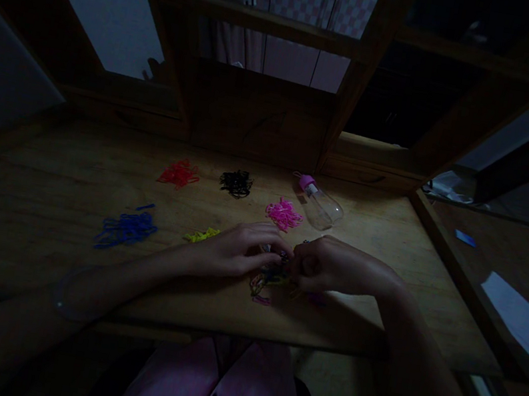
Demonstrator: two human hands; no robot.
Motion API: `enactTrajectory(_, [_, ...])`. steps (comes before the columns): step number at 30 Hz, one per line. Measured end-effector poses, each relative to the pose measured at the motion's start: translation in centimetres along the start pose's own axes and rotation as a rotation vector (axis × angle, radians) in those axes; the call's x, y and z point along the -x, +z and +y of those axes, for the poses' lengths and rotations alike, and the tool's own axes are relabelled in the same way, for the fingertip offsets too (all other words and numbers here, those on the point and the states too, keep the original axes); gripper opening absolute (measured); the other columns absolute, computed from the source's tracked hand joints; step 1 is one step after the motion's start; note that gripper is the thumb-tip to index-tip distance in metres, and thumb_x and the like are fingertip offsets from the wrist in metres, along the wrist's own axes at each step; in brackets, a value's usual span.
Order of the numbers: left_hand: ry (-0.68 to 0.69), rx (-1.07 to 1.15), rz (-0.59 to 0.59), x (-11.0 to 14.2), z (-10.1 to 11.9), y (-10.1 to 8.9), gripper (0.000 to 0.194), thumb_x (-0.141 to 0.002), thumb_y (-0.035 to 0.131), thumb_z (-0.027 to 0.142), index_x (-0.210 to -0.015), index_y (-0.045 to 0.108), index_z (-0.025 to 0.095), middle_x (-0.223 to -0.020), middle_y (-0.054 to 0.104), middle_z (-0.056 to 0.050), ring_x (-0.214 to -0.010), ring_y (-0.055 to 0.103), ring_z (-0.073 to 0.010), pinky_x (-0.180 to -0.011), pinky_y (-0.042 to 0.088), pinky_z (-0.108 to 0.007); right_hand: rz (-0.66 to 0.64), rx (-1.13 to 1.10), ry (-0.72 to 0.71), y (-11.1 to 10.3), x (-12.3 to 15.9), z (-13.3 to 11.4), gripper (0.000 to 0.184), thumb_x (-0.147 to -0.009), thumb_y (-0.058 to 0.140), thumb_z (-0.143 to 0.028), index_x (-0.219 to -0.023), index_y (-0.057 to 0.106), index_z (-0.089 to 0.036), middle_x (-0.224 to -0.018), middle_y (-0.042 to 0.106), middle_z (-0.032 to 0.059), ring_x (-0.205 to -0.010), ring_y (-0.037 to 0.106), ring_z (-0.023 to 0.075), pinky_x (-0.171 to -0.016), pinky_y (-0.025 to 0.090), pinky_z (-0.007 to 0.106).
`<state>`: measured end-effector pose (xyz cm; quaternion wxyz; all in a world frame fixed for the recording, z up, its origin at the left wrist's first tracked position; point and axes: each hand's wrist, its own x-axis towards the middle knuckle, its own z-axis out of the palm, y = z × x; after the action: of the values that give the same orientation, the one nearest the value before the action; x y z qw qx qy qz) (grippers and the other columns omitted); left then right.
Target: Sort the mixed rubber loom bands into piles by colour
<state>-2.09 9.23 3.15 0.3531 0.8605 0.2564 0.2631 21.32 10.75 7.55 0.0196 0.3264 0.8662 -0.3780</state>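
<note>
A pile of mixed-colour rubber bands (260, 284) lies near the front edge of the table, partly covered by both hands. Over its left side, my left hand (248, 249) has thumb and forefinger curved together in a pinch; whatever sits at the tips is too dark to make out. My right hand (319, 261) is closed at the pile's right side, its fingertips beside the left ones and their contents hidden. Beyond the hands is a heap of pink rubber bands (283, 214). Yellow bands (202, 235) lie just left of my left hand.
Blue bands (127, 229), red bands (180, 173) and black bands (236, 183) form separate heaps on the wooden table (57, 190). A clear bulb-shaped bottle (324, 209) with a pink cap lies behind my right hand. Wooden shelving (262, 116) rises at the back.
</note>
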Motion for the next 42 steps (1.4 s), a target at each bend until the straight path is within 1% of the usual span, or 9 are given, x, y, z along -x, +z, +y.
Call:
enactTrajectory(4, [-0.166, 0.238, 0.008, 0.2, 0.2, 0.2, 0.025, -0.096, 0.051, 0.030, -0.117, 0.061, 0.021, -0.109, 0.065, -0.006, -0.100, 0.061, -0.0175, -0.085, 0.050, -0.029, 0.034, -0.189, -0.024, -0.9, 0.6, 1.0, 0.009, -0.082, 0.061, -0.021, -0.089, 0.065, -0.015, -0.074, 0.066, -0.0006, -0.060, 0.057, 0.0095, -0.051, 0.041, 0.018])
enactTrajectory(11, [-0.180, 0.440, 0.113, -0.1, -0.2, -0.1, 0.022, -0.091, 0.061, 0.027, -0.110, 0.061, 0.017, -0.100, 0.064, -0.005, -0.095, 0.062, -0.0165, -0.088, 0.050, -0.030, 0.196, -0.438, -0.107, -0.8, 0.1, 1.2, 0.011, -0.085, 0.064, -0.025, -0.090, 0.060, -0.016, -0.072, 0.066, -0.0001, -0.061, 0.063, 0.0111, -0.053, 0.047, 0.019])
enactTrajectory(17, [-0.299, 0.625, 0.223, -0.5, -1.0, -0.3, 0.028, -0.085, 0.069, 0.028, -0.110, 0.064, 0.018, -0.102, 0.070, -0.006, -0.093, 0.068, -0.0171, -0.086, 0.052, -0.030, 0.574, -0.260, -0.250, 0.8, -1.8, 0.1, 0.013, -0.085, 0.065, -0.028, -0.088, 0.064, -0.016, -0.072, 0.066, 0.0006, -0.061, 0.060, 0.0103, -0.055, 0.046, 0.021])
enactTrajectory(21, [-0.395, 0.690, 0.238, -0.5, -1.6, -0.3, 0.033, -0.080, 0.073, 0.026, -0.112, 0.069, 0.017, -0.105, 0.073, -0.008, -0.096, 0.069, -0.0203, -0.085, 0.055, -0.032, 0.711, -0.018, -0.272, 1.9, -2.8, 0.2, 0.013, -0.088, 0.062, -0.030, -0.090, 0.064, -0.017, -0.069, 0.063, -0.0002, -0.059, 0.055, 0.0099, -0.056, 0.041, 0.023])
enactTrajectory(24, [-0.429, 0.715, 0.209, -0.4, -1.6, -0.4, 0.026, -0.080, 0.072, 0.026, -0.104, 0.074, 0.015, -0.099, 0.076, -0.009, -0.093, 0.071, -0.0212, -0.083, 0.056, -0.033, 0.709, 0.220, -0.248, 2.3, -3.1, 0.6, 0.011, -0.089, 0.060, -0.027, -0.091, 0.065, -0.018, -0.070, 0.064, 0.0007, -0.060, 0.055, 0.0106, -0.059, 0.038, 0.025])
enactTrajectory(27, [-0.462, 0.728, 0.190, -0.3, -1.3, -0.6, 0.023, -0.081, 0.072, 0.026, -0.102, 0.076, 0.016, -0.094, 0.077, -0.008, -0.089, 0.071, -0.0200, -0.085, 0.056, -0.033, 0.650, 0.309, -0.249, 2.3, -3.2, 0.9, 0.016, -0.093, 0.055, -0.028, -0.095, 0.066, -0.018, -0.076, 0.068, 0.0036, -0.065, 0.058, 0.0121, -0.062, 0.039, 0.026])
enactTrajectory(30, [-0.485, 0.762, 0.193, -0.4, -1.2, -0.7, 0.022, -0.080, 0.072, 0.022, -0.101, 0.076, 0.017, -0.095, 0.077, -0.007, -0.088, 0.072, -0.0188, -0.087, 0.055, -0.033, 0.642, 0.290, -0.269, 2.3, -3.1, 0.8, 0.016, -0.094, 0.053, -0.027, -0.096, 0.067, -0.018, -0.079, 0.068, 0.0041, -0.067, 0.059, 0.0125, -0.064, 0.040, 0.026])
enactTrajectory(35, [-0.472, 0.913, 0.207, -0.5, -1.5, -0.7, 0.021, -0.082, 0.068, 0.016, -0.101, 0.076, 0.017, -0.102, 0.076, -0.008, -0.096, 0.071, -0.0196, -0.097, 0.052, -0.036, 0.775, 0.194, -0.266, 2.2, -3.4, 0.6, 0.010, -0.091, 0.058, -0.024, -0.092, 0.065, -0.017, -0.070, 0.062, 0.0001, -0.061, 0.052, 0.0103, -0.060, 0.038, 0.024])
enactTrajectory(42, [-0.478, 0.941, 0.180, -0.6, -1.1, -0.9, 0.026, -0.086, 0.069, 0.032, -0.103, 0.074, 0.012, -0.104, 0.075, -0.011, -0.102, 0.070, -0.0234, -0.104, 0.049, -0.042, 0.790, 0.000, -0.210, 2.1, -3.4, 0.5, 0.012, -0.090, 0.062, -0.029, -0.088, 0.064, -0.018, -0.069, 0.059, -0.0004, -0.061, 0.051, 0.0111, -0.058, 0.038, 0.024])
